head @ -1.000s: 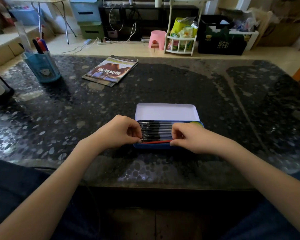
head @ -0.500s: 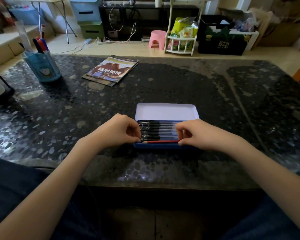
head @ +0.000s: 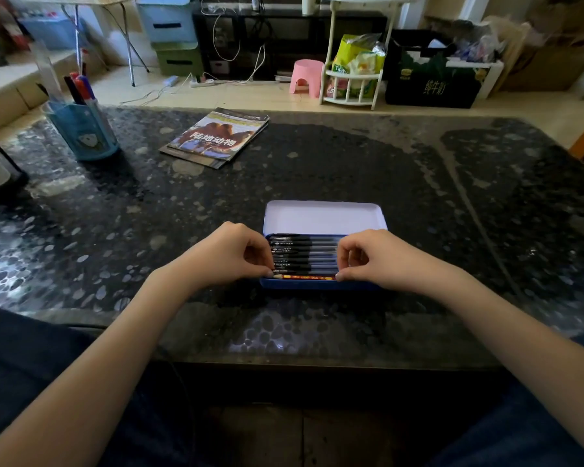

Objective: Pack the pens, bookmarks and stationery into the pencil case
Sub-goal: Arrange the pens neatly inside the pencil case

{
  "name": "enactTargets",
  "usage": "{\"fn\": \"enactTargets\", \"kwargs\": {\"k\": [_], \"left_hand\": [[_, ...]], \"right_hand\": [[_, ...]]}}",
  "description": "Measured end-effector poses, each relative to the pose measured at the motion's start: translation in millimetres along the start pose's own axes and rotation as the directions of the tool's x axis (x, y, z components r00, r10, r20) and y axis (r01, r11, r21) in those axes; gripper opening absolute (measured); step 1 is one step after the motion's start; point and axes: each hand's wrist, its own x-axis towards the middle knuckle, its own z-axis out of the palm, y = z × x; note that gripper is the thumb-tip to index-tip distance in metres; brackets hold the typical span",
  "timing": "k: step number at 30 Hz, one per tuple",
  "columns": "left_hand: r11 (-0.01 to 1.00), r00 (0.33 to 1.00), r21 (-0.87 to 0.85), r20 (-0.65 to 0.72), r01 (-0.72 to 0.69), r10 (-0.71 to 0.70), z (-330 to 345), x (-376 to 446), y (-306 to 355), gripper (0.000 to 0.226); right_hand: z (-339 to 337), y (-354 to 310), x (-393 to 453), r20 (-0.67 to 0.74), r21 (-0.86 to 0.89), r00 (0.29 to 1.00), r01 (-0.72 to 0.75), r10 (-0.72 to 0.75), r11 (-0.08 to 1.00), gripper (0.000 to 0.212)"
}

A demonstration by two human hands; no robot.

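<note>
A blue tin pencil case (head: 317, 284) lies open on the dark table, its white-lined lid (head: 324, 217) tipped back. Several black pens (head: 304, 254) lie side by side inside. A red pencil (head: 305, 277) lies along the case's near edge. My left hand (head: 226, 256) has curled fingers, and its thumb and fingertips pinch the pencil's left tip. At the case's right end, my right hand (head: 381, 259) is curled too, with its thumb tip on the pencil's right end.
A blue pen holder (head: 81, 129) with markers and a ruler stands at the far left. A magazine (head: 216, 138) lies behind the case toward the left. A black stand (head: 0, 176) is at the left edge. Stools and crates fill the floor beyond.
My right hand slid to the right, uncovering more of the pens and the red pencil. The pencil now lies flat along the case's near edge. My left hand barely moved.
</note>
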Motion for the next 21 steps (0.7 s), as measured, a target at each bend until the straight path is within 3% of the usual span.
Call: {"fn": "enactTargets", "kwargs": {"k": [3,5,7,11,14,17,21], "left_hand": [[1.0,1.0,-0.005,0.0,-0.005,0.005,-0.1,0.5,0.0,0.011],[1.0,1.0,-0.003,-0.002,-0.014,0.014,0.1,0.7,-0.2,0.011],[1.0,1.0,0.004,0.001,-0.018,0.018,0.4,0.8,-0.1,0.01],[1.0,1.0,0.012,-0.001,-0.013,0.013,0.3,1.2,-0.6,0.008],[1.0,1.0,-0.008,0.018,-0.003,0.003,0.0,2.0,-1.6,0.009],[0.996,1.0,-0.084,0.008,0.02,-0.019,-1.0,2.3,-4.5,0.008],[0.987,0.992,-0.147,-0.105,0.059,-0.075,-0.8,3.9,-10.5,0.011]], "right_hand": [[0.2,-3.4,-2.6,-0.055,0.085,0.998,0.041,-0.036,0.996,0.015],[3.0,-10.7,-4.2,-0.056,0.1,0.989,0.14,-0.135,0.985,0.007],[6.7,-16.8,-4.6,-0.012,0.074,0.974,0.228,-0.228,0.971,0.016],[11.4,-19.9,-6.0,0.053,0.026,0.973,0.223,-0.224,0.974,0.022],[5.5,-15.5,-5.5,-0.021,0.053,0.976,0.219,-0.218,0.974,0.021],[-8.2,-4.1,-0.6,-0.154,0.112,0.983,0.119,-0.101,0.987,0.015],[-26.3,24.0,5.8,-0.263,0.077,0.954,-0.124,0.14,0.989,0.017]]}}
